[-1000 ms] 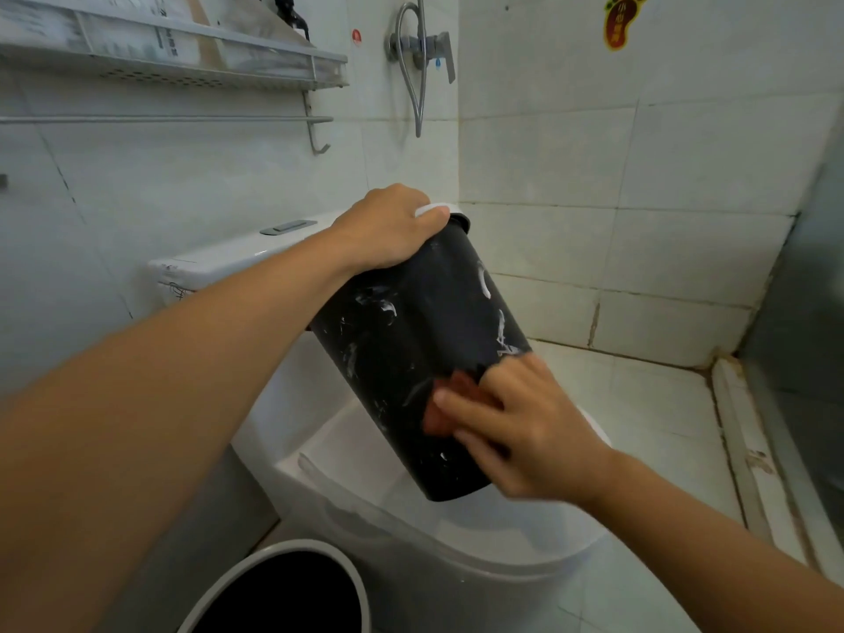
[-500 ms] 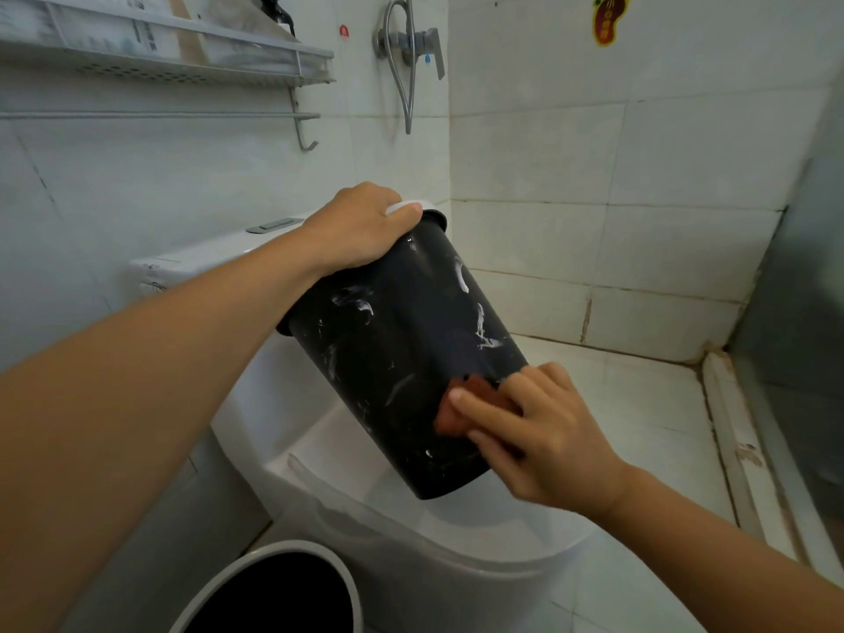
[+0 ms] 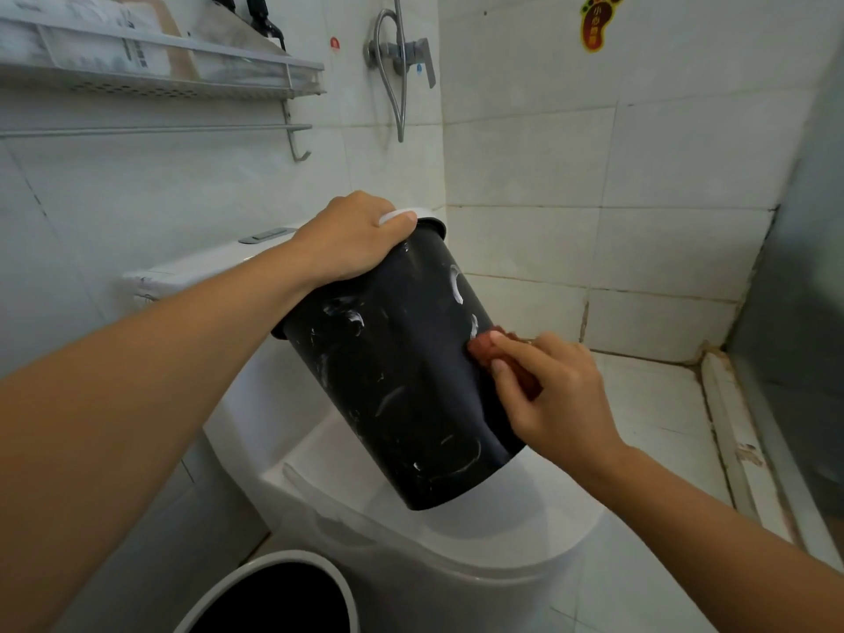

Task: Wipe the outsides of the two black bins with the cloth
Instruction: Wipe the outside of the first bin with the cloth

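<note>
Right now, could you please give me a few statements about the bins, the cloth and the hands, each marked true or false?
1. The left hand grips the rim of the tilted black bin. True.
2. The right hand is empty. False: it presses a reddish cloth against the bin's side.
3. The tilted bin's base rests on the toilet lid. True.
4. The bin's outside is spotless. False: white smears show on it.
5. The second bin lies on its side. False: it stands upright beside the toilet, with its opening facing up.
</note>
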